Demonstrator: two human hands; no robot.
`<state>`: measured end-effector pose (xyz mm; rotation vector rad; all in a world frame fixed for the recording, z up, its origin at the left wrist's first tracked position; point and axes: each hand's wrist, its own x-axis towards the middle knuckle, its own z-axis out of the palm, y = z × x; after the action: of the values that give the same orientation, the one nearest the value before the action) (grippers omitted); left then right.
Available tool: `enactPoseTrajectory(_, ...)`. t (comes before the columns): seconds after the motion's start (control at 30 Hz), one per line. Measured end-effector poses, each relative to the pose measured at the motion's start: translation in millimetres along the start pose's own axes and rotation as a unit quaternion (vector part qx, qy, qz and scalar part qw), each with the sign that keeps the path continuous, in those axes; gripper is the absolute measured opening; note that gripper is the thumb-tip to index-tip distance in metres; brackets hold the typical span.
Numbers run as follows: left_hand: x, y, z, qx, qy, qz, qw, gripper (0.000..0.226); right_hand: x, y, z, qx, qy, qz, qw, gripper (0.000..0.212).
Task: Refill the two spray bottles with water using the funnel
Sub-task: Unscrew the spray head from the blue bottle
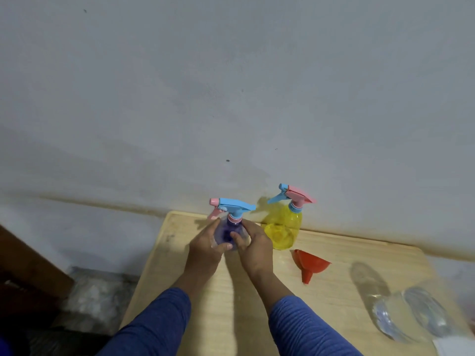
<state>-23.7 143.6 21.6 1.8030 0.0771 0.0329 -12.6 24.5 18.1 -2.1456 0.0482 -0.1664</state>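
- The left hand (205, 246) wraps the left side of the purple spray bottle (227, 236), thumb laid across the near face and fingers reaching up toward the shoulder.
- The right hand (253, 246) holds the same bottle from the right, fingers curled round the body just below the neck collar.
- The purple spray bottle stands upright near the back edge of the wooden counter (231, 304), its blue trigger head (235, 205) in place on the neck and its pink nozzle pointing left.
- The yellow spray bottle (282, 227) stands just beside it to the right, against the wall, capped with a pink trigger head (298, 195).
- The orange funnel (309, 264) lies on its side on the counter, near the yellow bottle and apart from both hands.
- A clear plastic bottle (401, 307) lies on its side at the right of the counter; blur prevents any reading of its water level.
- Step in hand, as judged: opening the first bottle. No filling has begun, since both trigger heads are on and the funnel is unused.
- Next move, as judged: steady the body with one hand, shift the other up to the collar, and unscrew the head. Lift it straight up so that any dip tube clears the neck.
- Set the head aside, then seat the funnel spout in the open neck before pouring.
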Motion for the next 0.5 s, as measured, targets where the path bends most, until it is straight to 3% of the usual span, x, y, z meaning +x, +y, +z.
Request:
enactPoseTrajectory(0.3, -88.8, 17.1, 69.3, -0.006, -0.03, 0.004, 1.0, 0.06, -82.4, 42.5, -77.4, 0.001, 0.036, -0.003, 0.999, 0.03)
enactPoseTrajectory(0.5, -143.6, -2.4, 138.8, 0.031, -0.043, 0.023, 0.998, 0.073, -136.1, 92.0, -134.1, -0.032, 0.032, 0.043, 0.998, 0.028)
